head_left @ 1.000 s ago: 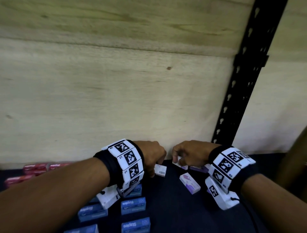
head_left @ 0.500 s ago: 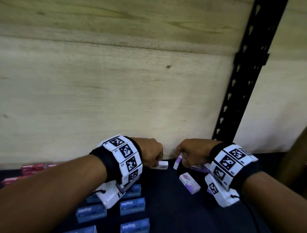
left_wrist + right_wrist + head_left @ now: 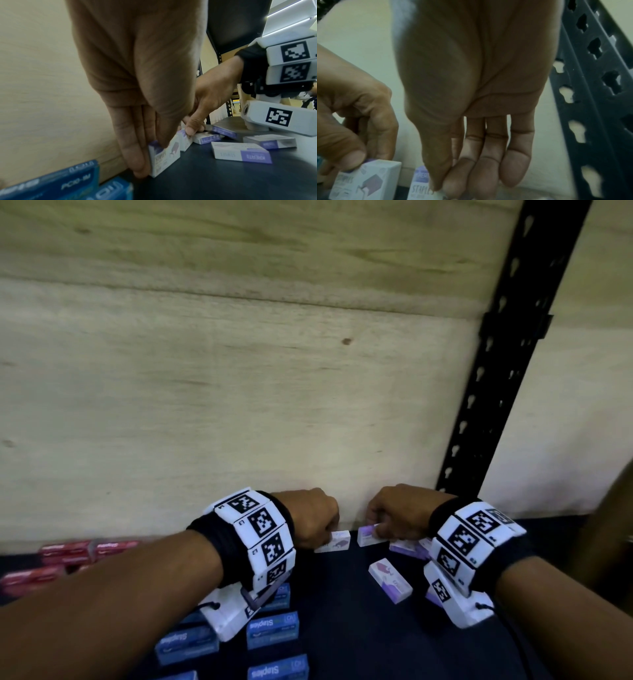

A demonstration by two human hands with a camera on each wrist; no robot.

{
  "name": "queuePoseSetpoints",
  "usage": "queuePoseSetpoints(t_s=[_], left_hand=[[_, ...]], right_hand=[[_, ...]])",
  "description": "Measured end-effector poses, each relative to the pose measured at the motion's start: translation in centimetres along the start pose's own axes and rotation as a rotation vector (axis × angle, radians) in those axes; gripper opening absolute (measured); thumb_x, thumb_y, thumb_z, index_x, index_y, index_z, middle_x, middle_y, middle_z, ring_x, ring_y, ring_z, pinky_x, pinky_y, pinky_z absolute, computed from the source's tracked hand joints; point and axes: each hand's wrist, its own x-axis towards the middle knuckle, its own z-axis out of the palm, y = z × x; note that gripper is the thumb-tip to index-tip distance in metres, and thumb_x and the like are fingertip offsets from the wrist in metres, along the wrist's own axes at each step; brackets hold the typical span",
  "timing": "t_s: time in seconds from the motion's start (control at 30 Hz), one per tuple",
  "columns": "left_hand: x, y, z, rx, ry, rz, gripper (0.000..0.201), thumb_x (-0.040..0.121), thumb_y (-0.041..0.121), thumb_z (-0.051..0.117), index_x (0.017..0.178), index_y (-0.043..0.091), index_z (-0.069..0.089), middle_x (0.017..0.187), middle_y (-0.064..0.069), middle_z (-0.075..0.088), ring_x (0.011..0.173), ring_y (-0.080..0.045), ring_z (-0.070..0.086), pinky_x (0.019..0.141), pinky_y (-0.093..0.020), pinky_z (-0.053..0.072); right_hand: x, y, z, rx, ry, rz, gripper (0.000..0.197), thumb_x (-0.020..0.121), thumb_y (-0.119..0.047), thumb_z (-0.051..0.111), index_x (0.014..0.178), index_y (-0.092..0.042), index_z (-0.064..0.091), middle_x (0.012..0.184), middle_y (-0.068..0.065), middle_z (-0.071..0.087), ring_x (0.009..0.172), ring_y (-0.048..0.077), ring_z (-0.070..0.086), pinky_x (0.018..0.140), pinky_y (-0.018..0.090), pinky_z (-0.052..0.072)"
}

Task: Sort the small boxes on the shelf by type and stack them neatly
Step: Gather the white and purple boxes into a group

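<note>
At the back of the dark shelf [image 3: 342, 628], against the wooden wall, my left hand [image 3: 317, 527] pinches a white-and-purple staples box [image 3: 334, 542] [image 3: 164, 157] standing on its edge. Close to its right, my right hand [image 3: 394, 518] pinches a second white-and-purple box [image 3: 368, 534] [image 3: 421, 188], also on edge. The two boxes stand a small gap apart. More purple boxes lie flat to the right, one [image 3: 390, 580] in front of my right hand. Blue staples boxes [image 3: 272, 630] sit under my left wrist. Red boxes [image 3: 68, 551] lie at far left.
A black slotted shelf upright [image 3: 496, 405] rises at the right against the wooden back wall [image 3: 205, 405]. Loose purple boxes [image 3: 240, 152] lie scattered on the shelf's right half. A brown object edges in at far right.
Both hands have moved back toward the wall with their boxes. The boxes have turned up onto their edges and come closer together.
</note>
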Motion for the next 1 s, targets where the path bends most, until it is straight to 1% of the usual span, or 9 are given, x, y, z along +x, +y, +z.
queuePoseSetpoints(t_s=[0.17,0.33,0.43,0.53,0.63,0.73,0.77,0.87,1.0], left_hand=[[0.1,0.7,0.0,-0.001,0.015,0.007,0.023,0.097,0.021,0.056,0.113,0.010,0.068,0.108,-0.010,0.068,0.094,-0.028,0.064,0.079,-0.031,0.051],[0.0,1.2,-0.4,0.058,-0.001,-0.046,0.027,0.096,0.027,0.058,0.112,0.009,0.069,0.110,-0.011,0.067,0.095,-0.029,0.065,0.079,-0.036,0.054],[-0.7,1.7,-1.2,0.190,0.083,-0.063,0.037,0.095,0.040,0.056,0.120,0.013,0.061,0.115,-0.009,0.059,0.099,-0.029,0.061,0.072,-0.034,0.046],[-1.3,3.1,-1.6,0.271,0.214,0.030,0.038,0.094,0.042,0.056,0.123,0.017,0.054,0.121,-0.007,0.055,0.104,-0.030,0.057,0.070,-0.033,0.037],[-1.2,4.9,-1.5,0.193,0.122,0.164,0.032,0.091,0.040,0.063,0.120,0.026,0.060,0.115,-0.001,0.057,0.102,-0.026,0.058,0.069,-0.031,0.039],[-0.6,6.3,-1.2,0.159,-0.014,0.255,0.041,0.089,0.034,0.069,0.128,0.033,0.058,0.108,0.004,0.052,0.098,-0.020,0.055,0.068,-0.029,0.036],[-0.4,6.6,-1.2,0.166,-0.039,0.263,0.044,0.088,0.032,0.070,0.131,0.033,0.057,0.110,0.003,0.052,0.101,-0.020,0.055,0.068,-0.029,0.036],[0.2,7.2,-1.4,0.189,-0.110,0.248,0.054,0.087,0.028,0.073,0.137,0.032,0.053,0.123,0.001,0.054,0.110,-0.021,0.054,0.071,-0.029,0.036],[0.4,7.3,-1.9,0.174,-0.144,0.256,0.054,0.087,0.024,0.074,0.137,0.029,0.055,0.119,0.003,0.055,0.099,-0.014,0.050,0.074,-0.027,0.036]], right_hand=[[-0.5,0.3,-0.3,-0.006,-0.026,0.022,0.017,0.094,-0.027,0.064,0.108,-0.021,0.071,0.083,-0.008,0.065,0.079,0.012,0.058,0.075,0.024,0.045],[-0.9,0.6,-0.4,0.009,-0.035,0.046,0.019,0.092,-0.029,0.067,0.109,-0.021,0.070,0.089,-0.006,0.068,0.085,0.014,0.062,0.079,0.026,0.050],[-1.0,1.0,-0.8,0.028,-0.055,0.081,0.026,0.087,-0.031,0.073,0.110,-0.020,0.070,0.093,-0.008,0.065,0.088,0.013,0.060,0.080,0.026,0.048],[-1.4,1.8,-1.6,0.017,-0.096,0.126,0.030,0.084,-0.031,0.076,0.110,-0.017,0.071,0.100,-0.003,0.070,0.085,0.012,0.060,0.081,0.027,0.050],[-2.0,2.8,-2.1,0.015,-0.105,0.165,0.028,0.083,-0.027,0.077,0.109,-0.017,0.073,0.105,-0.003,0.072,0.085,0.011,0.061,0.074,0.023,0.051],[-2.3,3.6,-1.8,-0.021,-0.142,0.217,0.041,0.078,-0.037,0.080,0.113,-0.016,0.070,0.112,-0.001,0.070,0.102,0.018,0.064,0.092,0.033,0.053],[-2.4,3.9,-1.6,-0.028,-0.164,0.228,0.044,0.077,-0.039,0.081,0.113,-0.016,0.070,0.110,-0.001,0.070,0.102,0.019,0.064,0.092,0.034,0.053],[-2.9,4.3,-1.6,-0.029,-0.229,0.250,0.046,0.077,-0.038,0.081,0.117,-0.016,0.070,0.089,-0.006,0.065,0.080,0.011,0.058,0.079,0.026,0.053],[-3.4,4.2,-1.5,-0.052,-0.304,0.276,0.041,0.075,-0.033,0.085,0.109,-0.020,0.067,0.070,-0.013,0.057,0.062,0.003,0.051,0.065,0.020,0.046]])
